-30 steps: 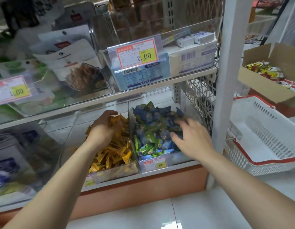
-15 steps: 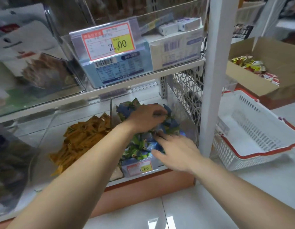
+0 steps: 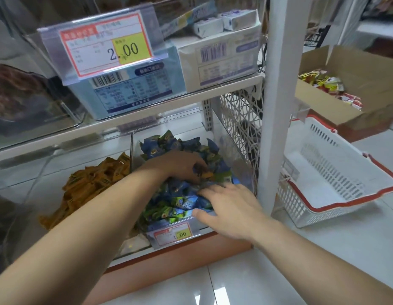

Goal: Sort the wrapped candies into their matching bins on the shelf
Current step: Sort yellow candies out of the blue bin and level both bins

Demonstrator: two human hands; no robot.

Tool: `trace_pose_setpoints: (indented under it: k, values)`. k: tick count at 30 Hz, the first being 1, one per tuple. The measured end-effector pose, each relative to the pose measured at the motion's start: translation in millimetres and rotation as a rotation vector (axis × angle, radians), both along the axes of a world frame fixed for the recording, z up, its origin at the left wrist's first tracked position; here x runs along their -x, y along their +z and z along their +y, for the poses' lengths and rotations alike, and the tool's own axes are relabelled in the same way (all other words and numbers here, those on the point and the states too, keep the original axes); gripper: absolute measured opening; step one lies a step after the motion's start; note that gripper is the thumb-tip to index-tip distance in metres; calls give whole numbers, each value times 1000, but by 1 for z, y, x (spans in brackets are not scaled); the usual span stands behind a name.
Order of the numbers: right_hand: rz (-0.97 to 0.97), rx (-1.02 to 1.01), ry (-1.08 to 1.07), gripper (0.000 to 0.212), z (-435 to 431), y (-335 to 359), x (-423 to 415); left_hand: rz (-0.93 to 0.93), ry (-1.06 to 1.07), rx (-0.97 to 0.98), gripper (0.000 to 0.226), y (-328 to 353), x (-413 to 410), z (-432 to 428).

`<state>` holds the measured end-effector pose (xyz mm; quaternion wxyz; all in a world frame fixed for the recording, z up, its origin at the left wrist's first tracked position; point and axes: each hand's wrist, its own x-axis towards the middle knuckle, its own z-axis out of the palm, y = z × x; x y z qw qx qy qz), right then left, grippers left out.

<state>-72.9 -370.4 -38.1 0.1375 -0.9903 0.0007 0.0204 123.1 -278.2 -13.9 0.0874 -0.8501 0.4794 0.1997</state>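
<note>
On a low shop shelf, a clear left bin (image 3: 134, 244) holds orange-wrapped candies (image 3: 92, 183), beside a right bin (image 3: 173, 235) heaped with blue and green candies (image 3: 182, 194). The left hand (image 3: 180, 164) reaches into the right bin, fingers curled round a stray orange candy (image 3: 207, 174). The right hand (image 3: 230, 205) lies nearer, fingers spread flat on the wrappers; a white basket (image 3: 327, 177) stands farther right.

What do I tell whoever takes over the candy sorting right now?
Left hand: in the right bin, fingers seem to pinch an orange candy.
Right hand: open, flat on the blue and green candies there.
Orange pile fills the left bin.
Done: bins look mostly sorted.
Left: move that stray to the left bin, check for more.
</note>
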Motion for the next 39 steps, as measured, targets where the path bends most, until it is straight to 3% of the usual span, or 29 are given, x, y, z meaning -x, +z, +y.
trace_pose_setpoints:
  k: [2,8,15,22,28,34,39]
  values:
    - [-6,-10,-10,67,0,-1,-1,14,23,-59,54,-2,0,-5]
    - [-37,-21,-37,67,2,-2,-1,63,80,14,62,-2,3,-8]
    - [-48,-53,-20,64,-3,-2,4,-21,-15,-275,70,1,7,-32]
    - [-69,-72,-16,58,-5,0,4,159,92,111,36,2,-6,-11]
    - [-80,-94,-39,56,-6,1,2,371,293,554,32,18,-8,5]
    - [-79,-105,-44,54,-6,1,1,431,352,547,29,21,-4,8]
    - [-81,-100,-44,56,-7,0,0,283,321,359,20,9,2,-6]
